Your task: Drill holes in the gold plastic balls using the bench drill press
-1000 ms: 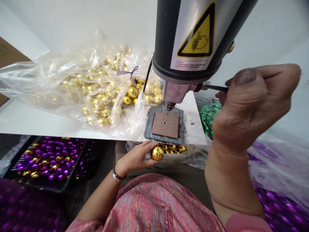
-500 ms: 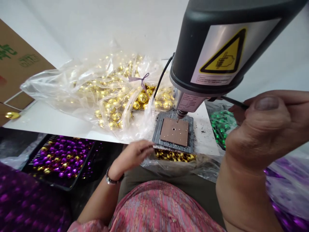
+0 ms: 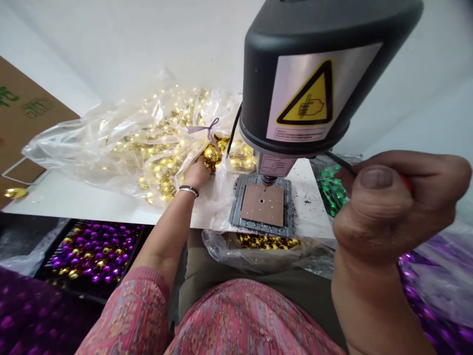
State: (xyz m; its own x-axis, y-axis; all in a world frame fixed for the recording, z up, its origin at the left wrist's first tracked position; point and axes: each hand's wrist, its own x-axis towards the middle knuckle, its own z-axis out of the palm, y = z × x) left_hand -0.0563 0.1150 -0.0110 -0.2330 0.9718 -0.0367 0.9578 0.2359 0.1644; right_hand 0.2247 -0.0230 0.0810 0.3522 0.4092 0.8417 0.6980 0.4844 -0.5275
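My left hand (image 3: 198, 173) reaches into the mouth of a clear plastic bag (image 3: 92, 143) among shiny gold balls (image 3: 212, 154); its fingertips are hidden. My right hand (image 3: 395, 202) is wrapped around the lever (image 3: 338, 161) of a black drill press (image 3: 295, 93), and a bit of red shows at its fingers. Below the chuck (image 3: 268, 180), a brown square board (image 3: 263, 204) with a small hole lies on the grey drill base (image 3: 236, 213). Dark shavings are scattered around the base.
A black crate (image 3: 123, 268) of purple and gold balls stands at lower left. Under the table edge sits a bag of gold pieces (image 3: 266, 241). Green balls (image 3: 330, 195) and a purple bag (image 3: 436, 296) are at right. A cardboard box (image 3: 29, 118) stands at left.
My left hand has moved from beside the drill base up and left into the bag of gold balls. My right hand stays on the lever. The view has shifted slightly.
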